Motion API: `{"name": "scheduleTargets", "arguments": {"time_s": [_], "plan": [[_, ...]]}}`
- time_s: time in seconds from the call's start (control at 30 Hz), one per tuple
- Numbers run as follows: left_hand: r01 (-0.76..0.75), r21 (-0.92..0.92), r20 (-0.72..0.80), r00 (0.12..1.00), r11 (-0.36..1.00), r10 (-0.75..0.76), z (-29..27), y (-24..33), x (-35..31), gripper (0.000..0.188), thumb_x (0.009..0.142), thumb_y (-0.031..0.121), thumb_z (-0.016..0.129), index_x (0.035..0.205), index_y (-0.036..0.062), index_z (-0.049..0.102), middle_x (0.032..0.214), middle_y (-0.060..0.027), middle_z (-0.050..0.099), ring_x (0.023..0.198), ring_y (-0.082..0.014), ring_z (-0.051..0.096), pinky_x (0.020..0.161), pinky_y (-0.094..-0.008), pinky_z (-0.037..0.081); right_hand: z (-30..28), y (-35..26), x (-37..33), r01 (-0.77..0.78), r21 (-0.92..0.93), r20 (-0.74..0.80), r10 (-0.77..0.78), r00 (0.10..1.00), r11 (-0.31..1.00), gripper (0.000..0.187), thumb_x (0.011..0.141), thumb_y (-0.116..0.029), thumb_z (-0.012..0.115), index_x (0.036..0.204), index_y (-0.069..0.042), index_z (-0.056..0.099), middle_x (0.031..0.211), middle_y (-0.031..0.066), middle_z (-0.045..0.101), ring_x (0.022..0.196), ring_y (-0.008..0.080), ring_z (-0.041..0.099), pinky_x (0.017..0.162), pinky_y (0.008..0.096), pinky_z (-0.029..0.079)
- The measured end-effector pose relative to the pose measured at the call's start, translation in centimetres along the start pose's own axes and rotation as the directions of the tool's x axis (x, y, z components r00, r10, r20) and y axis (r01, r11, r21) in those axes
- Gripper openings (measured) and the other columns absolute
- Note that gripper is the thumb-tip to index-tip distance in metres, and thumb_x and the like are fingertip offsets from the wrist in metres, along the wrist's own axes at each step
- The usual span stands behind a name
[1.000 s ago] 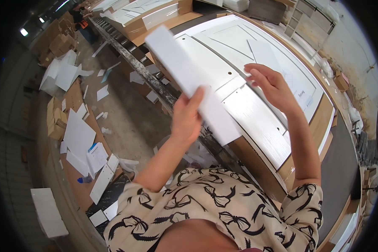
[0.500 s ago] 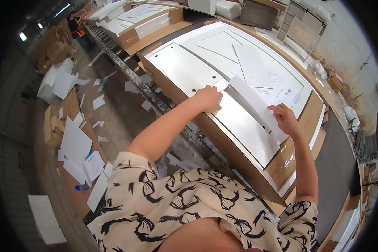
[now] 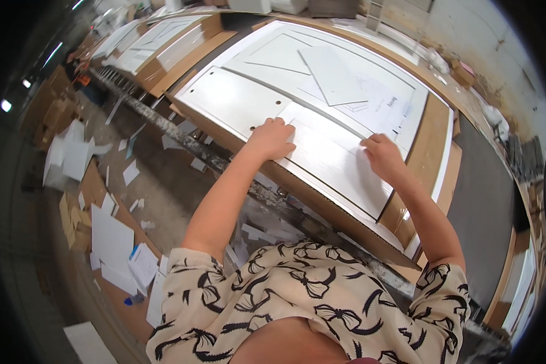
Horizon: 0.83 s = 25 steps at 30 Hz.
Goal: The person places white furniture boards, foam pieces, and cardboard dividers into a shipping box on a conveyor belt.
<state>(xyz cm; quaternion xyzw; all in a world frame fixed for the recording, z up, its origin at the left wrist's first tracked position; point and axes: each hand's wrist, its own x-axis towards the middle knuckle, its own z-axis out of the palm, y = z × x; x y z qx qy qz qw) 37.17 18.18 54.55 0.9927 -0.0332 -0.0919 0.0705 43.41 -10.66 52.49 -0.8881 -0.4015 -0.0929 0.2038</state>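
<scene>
A large white door point(image 3: 236, 100) lies flat on a workbench in front of me. A long white panel point(image 3: 330, 151) rests flat in the door's lower recess. My left hand point(image 3: 273, 138) grips the panel's left end with fingers curled over its edge. At the panel's upper right edge, my right hand point(image 3: 379, 155) presses down with its fingertips. Above my hands a loose white board point(image 3: 333, 76) lies at an angle on the door, beside a printed paper sheet point(image 3: 385, 103).
A brown cardboard layer point(image 3: 434, 158) shows under the door's right side. A metal rail point(image 3: 182, 142) runs along the bench front. White offcuts and cardboard pieces point(image 3: 112, 239) litter the floor at the left. More white doors point(image 3: 158, 42) lie on benches farther back.
A second ago both hands held the white panel up in the air. They lowered it onto the door, and it now lies flat in the recess.
</scene>
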Motion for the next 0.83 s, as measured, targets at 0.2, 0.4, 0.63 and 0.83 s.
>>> {"name": "scheduleTargets", "arguments": {"time_s": [0.2,0.4,0.63,0.83], "plan": [[0.017,-0.030,0.000,1.000,0.999,-0.017,0.4,0.0,0.4,0.048,0.077,0.032,0.059,0.120,0.0108,0.052,0.125,-0.0133,0.046,0.117,-0.0304,0.042,0.095,-0.0413,0.040,-2.0,-1.8,-1.8,-0.132,0.244,0.039,0.127,0.991,0.961,0.015,0.080,-0.002,0.057,0.094,-0.003,0.062,0.099,0.0134,0.058,0.098,0.0295,0.051,0.082,0.0362,0.044],[-0.082,-0.046,-0.125,0.989,0.996,0.076,0.3,1.1,-0.3,0.050,0.079,0.036,0.059,0.120,0.0070,0.052,0.131,-0.0173,0.042,0.122,-0.0323,0.039,0.097,-0.0430,0.038,-6.3,-5.2,-8.4,-0.321,0.247,-0.128,0.359,0.924,0.914,0.014,0.081,-0.003,0.058,0.095,-0.003,0.061,0.098,0.0131,0.058,0.098,0.0295,0.052,0.082,0.0352,0.044],[-0.333,-0.333,-0.645,0.763,0.882,0.045,1.4,-1.5,-0.5,0.028,0.081,0.028,0.062,0.093,0.0025,0.065,0.091,-0.0132,0.065,0.080,-0.0281,0.062,0.071,-0.0333,0.049,-5.7,-11.1,-14.7,-0.469,0.157,-0.474,0.483,0.736,0.869,0.017,0.084,0.000,0.054,0.101,0.003,0.059,0.104,0.0147,0.059,0.096,0.0242,0.057,0.081,0.0290,0.045],[-0.511,-0.248,-0.967,0.186,0.823,-0.176,3.3,-2.4,-7.3,0.009,0.075,0.002,0.067,0.083,0.0028,0.063,0.082,-0.0104,0.064,0.075,-0.0227,0.062,0.071,-0.0300,0.048,-4.8,-12.6,-19.9,-0.381,0.190,-0.509,0.422,0.750,0.905,0.024,0.088,-0.001,0.051,0.112,0.000,0.055,0.117,0.0158,0.052,0.105,0.0307,0.053,0.094,0.0358,0.042]]}}
